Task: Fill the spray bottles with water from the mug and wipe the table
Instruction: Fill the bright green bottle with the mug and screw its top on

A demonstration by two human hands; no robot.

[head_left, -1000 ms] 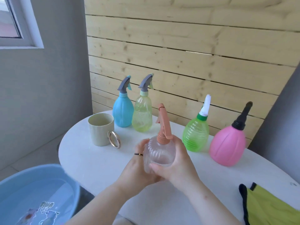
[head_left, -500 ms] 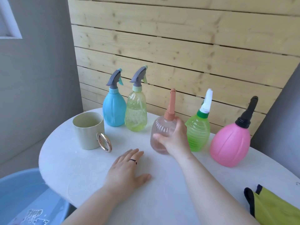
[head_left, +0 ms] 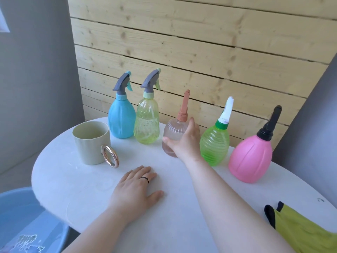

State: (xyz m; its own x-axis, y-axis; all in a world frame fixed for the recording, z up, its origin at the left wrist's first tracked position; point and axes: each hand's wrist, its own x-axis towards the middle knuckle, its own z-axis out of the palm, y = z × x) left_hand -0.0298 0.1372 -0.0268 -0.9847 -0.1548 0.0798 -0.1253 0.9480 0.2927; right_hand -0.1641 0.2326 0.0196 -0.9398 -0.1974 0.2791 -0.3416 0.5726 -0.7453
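we're looking down on the white table [head_left: 76, 187], rounded at its left end and backed by a pale wooden plank wall [head_left: 182, 42]. off the table's lower left edge sits a blue basin [head_left: 21, 216] with water in it. at the lower right corner lies a yellow-green cloth [head_left: 302, 232] with a black trim, partly out of frame.

five spray bottles stand in a row along the back. from the left: the blue bottle [head_left: 121, 121] with a grey trigger, touching or just beside the yellow-green bottle [head_left: 146, 127], also grey-triggered. then the clear bottle [head_left: 172, 136] with its terracotta nozzle pointing up, upright on the table. next the green ribbed bottle [head_left: 214, 145] with a white nozzle, and at the far right the pink bottle [head_left: 249, 157] with a black top.

the cream mug [head_left: 91, 143] stands in front of the blue bottle, its gold ring handle facing us.

now our right hand [head_left: 186, 143] is wrapped around the clear bottle's right side, thumb across the front, fingers curled behind the shoulder. our left hand [head_left: 136, 189] lies flat on the table, palm down, fingers together, thumb out, a dark ring on one finger, holding nothing.
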